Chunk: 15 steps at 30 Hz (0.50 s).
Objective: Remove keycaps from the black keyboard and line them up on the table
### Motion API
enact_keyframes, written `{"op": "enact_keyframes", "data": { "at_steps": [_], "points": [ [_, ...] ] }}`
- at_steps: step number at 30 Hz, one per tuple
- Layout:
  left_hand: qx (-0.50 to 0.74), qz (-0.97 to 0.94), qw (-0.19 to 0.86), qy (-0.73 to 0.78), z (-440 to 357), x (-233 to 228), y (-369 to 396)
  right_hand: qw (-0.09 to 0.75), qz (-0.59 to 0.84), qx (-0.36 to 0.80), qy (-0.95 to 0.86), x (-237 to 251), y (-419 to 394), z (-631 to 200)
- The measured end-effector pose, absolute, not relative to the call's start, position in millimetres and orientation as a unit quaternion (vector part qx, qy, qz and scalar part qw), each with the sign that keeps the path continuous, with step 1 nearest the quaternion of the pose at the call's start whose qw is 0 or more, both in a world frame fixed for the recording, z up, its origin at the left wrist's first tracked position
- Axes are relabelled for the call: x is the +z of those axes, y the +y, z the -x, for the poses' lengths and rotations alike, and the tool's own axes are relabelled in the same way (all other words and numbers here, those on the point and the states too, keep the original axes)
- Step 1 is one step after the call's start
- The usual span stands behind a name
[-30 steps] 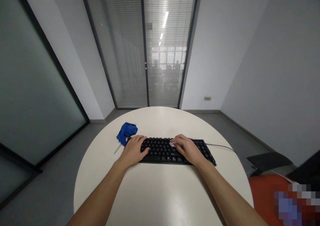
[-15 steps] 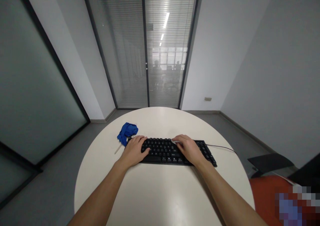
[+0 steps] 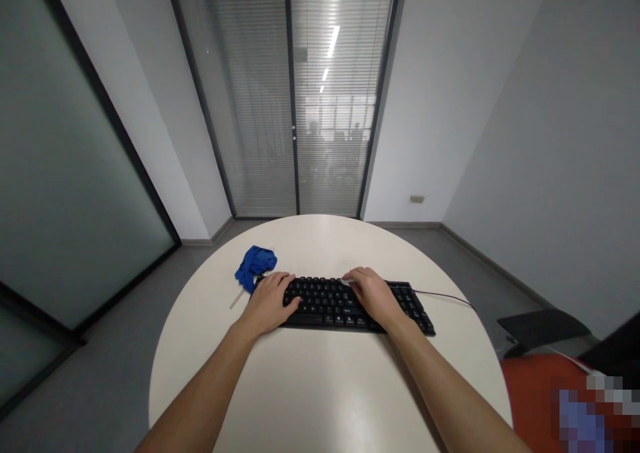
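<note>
Left hand [image 3: 267, 301] resting flat and unclenched on black keyboard [image 3: 330, 302], right hand [image 3: 373, 296] likewise, gripping nothing, crumpled blue cloth [image 3: 255, 265] just left of keyboard

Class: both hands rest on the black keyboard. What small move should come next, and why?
Probably slide the right hand sideways along the keyboard: something small and white shows under its fingertips on the top key row, while the left hand lies flat on the left end.

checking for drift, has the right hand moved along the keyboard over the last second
Barely. The right hand rests on the black keyboard, right of middle as before; its fingertips crept slightly toward the keyboard's far edge. Its spot between the blue cloth and the keyboard's right end is unchanged.
</note>
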<state>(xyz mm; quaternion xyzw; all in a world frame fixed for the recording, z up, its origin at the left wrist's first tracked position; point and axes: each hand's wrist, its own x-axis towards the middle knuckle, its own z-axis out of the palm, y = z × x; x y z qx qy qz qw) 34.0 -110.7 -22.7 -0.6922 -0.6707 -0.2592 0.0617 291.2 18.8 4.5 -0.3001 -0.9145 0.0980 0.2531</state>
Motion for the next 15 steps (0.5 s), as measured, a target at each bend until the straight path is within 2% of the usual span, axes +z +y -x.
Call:
{"op": "enact_keyframes", "data": {
  "at_steps": [5,15],
  "points": [
    [-0.255,0.692,0.067,-0.672,-36,-22,-111,0.249,0.265,0.094,-0.927,3,14,-278],
    [-0.245,0.694,0.071,-0.673,-35,-21,-112,0.178,0.319,0.031,-0.93,6,25,-294]
  ]
}}
